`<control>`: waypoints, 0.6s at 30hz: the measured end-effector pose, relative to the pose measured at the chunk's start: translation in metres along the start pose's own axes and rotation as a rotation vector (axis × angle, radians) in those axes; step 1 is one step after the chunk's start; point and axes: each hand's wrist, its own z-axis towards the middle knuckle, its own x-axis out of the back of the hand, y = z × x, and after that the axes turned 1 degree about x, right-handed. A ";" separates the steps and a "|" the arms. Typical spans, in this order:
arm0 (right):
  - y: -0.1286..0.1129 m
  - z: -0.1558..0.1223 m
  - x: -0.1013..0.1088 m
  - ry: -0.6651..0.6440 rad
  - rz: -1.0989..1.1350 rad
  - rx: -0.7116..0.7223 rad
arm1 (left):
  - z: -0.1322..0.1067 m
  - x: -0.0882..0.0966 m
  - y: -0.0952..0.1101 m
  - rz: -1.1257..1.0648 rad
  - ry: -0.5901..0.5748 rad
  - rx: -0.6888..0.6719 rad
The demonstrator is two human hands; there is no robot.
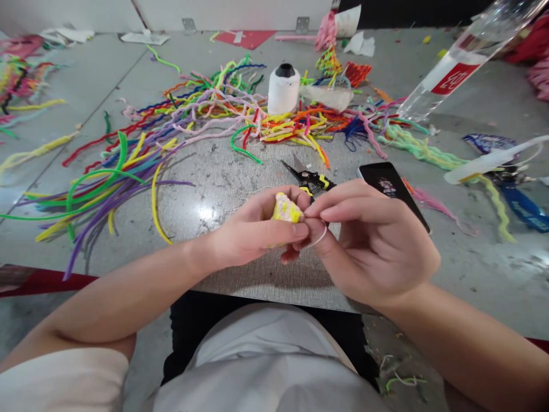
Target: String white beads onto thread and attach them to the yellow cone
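Note:
My left hand (253,226) is closed around a small yellow and pale pink bundle of fuzzy craft stems (286,210), thumb on the near side and fingers behind. Close against its right end, my right hand (373,240) pinches with thumb and fingertips. A thin white thread (318,237) loops down from that pinch toward the left thumb. The fingertips hide exactly how the thread meets the bundle. Just beyond both hands lie black and yellow snips (306,174) with their blades apart, partly covered by my fingers.
A white thread spool (283,90) stands amid a heap of coloured fuzzy stems (206,109). To the right are a phone (392,186), a tilted clear bottle (458,68), a glue gun-like white nozzle (484,163) and a blue lanyard (523,206). The table's (274,280) near edge meets my lap.

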 end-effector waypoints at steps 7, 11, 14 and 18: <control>-0.015 0.005 0.009 -0.024 -0.037 -0.027 | -0.001 0.000 0.001 0.018 -0.003 0.028; -0.019 0.006 0.010 -0.077 -0.102 -0.142 | -0.001 -0.001 0.001 0.033 0.015 0.015; -0.010 0.005 0.005 -0.034 -0.044 0.020 | 0.000 -0.002 0.003 0.030 0.032 0.016; 0.002 0.003 0.001 -0.035 -0.052 0.042 | 0.001 -0.003 0.006 0.034 0.029 0.017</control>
